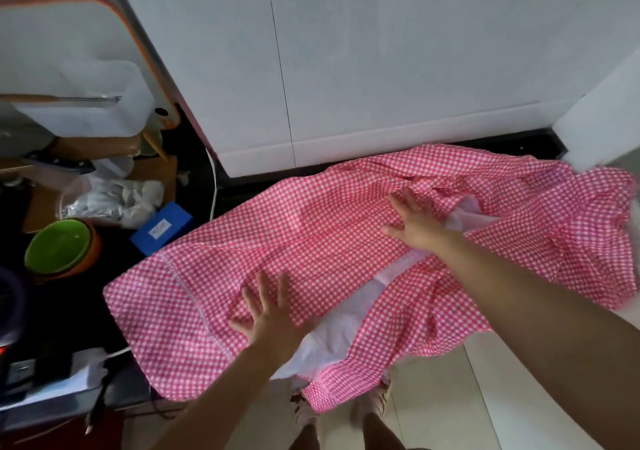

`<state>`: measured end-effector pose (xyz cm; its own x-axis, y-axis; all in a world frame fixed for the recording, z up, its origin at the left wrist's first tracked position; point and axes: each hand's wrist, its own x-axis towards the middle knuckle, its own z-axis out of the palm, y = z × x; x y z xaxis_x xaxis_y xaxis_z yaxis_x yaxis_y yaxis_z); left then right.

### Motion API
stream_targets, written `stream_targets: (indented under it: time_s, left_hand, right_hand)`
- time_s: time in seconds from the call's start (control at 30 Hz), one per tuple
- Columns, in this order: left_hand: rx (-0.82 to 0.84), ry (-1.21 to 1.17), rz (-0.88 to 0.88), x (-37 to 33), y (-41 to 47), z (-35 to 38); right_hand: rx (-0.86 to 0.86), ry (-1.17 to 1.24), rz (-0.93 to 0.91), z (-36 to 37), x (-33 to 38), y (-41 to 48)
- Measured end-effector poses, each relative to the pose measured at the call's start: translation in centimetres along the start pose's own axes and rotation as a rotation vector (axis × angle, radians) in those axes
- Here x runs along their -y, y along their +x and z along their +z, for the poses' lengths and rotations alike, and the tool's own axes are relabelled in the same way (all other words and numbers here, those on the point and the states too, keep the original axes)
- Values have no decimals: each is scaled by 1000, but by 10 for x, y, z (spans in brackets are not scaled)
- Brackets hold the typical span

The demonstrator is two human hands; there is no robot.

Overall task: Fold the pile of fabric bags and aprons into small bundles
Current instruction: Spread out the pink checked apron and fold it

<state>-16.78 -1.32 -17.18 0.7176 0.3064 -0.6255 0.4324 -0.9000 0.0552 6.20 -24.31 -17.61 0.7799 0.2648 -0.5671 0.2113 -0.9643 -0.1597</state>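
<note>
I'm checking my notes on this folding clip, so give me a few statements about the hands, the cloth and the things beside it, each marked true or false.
1. The left hand and the right hand both lie flat, fingers spread, on the pink checked cloth. True.
2. The cloth is already folded into a small bundle. False: it lies spread out and rumpled, with its white lining showing.
3. A green bowl sits to the left of the cloth. True.
4. The blue box lies on top of the cloth. False: it sits beside the cloth's left edge, not on it.
</note>
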Motion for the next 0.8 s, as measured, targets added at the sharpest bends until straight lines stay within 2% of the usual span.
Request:
stream_targets:
  time_s: [0.1, 0.23, 0.33, 0.47, 0.53, 0.6, 0.67, 0.7, 0.73, 0.8]
  left_hand:
    - [-9, -41, 28, 11, 22, 0]
    - [-102, -61, 162, 38, 73, -32]
    - [-273, 123, 331, 51, 106, -75]
    - [-54, 101, 252, 67, 132, -103]
    - [-92, 179, 245, 63, 133, -102]
    - [-237, 205, 236, 51, 121, -98]
    - [-443, 1, 347, 41, 106, -85]
    - [-509, -141, 429, 34, 95, -76]
    - [-495, -271, 479, 25, 79, -68]
    - [-278, -453, 458, 5, 47, -52]
  right_hand:
    - [3, 32, -5, -10, -9, 6]
    - [-28, 47, -70, -25, -20, 14]
    - [-38, 179, -107, -41, -19, 10]
    - [-148, 92, -248, -37, -10, -15]
    - [-182, 122, -344, -20, -1, -36]
    - [-89, 194, -424, -4, 10, -61]
    - [31, 172, -447, 12, 16, -78]
    - [39, 122, -455, 20, 16, -78]
    - [20, 76, -465, 26, 15, -78]
    - [-33, 49, -467, 32, 12, -73]
